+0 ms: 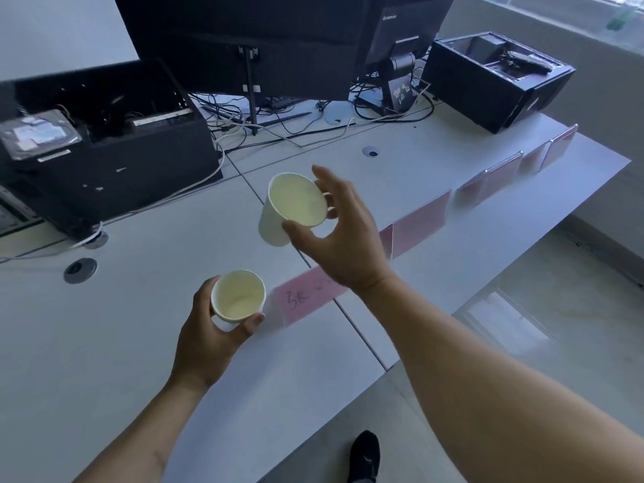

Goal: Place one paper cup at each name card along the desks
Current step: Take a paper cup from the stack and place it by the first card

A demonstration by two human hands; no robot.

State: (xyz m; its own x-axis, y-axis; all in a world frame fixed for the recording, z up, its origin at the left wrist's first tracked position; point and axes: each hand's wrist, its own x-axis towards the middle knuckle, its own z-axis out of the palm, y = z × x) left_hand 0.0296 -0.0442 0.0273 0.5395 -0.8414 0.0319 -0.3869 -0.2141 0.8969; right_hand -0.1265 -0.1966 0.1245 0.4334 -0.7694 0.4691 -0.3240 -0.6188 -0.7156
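Note:
My left hand (209, 332) grips a white paper cup (237, 295) held low over the white desk (122, 343), just left of a pink name card (306, 296) with handwriting on it. My right hand (343, 235) holds a second paper cup (291, 207) by its rim, tilted, in the air above the desk and beyond that card. More pink name cards run along the desk edge to the right: one (416, 223) near my right hand, another (493, 183) further on, and a third (557, 148) at the far end.
An open black computer case (104, 141) stands at the back left, another (495, 78) at the back right. Monitors (251, 40) and tangled cables (296, 123) fill the back middle. A round cable grommet (80, 270) sits left. The floor and my shoe (364, 454) lie below the desk edge.

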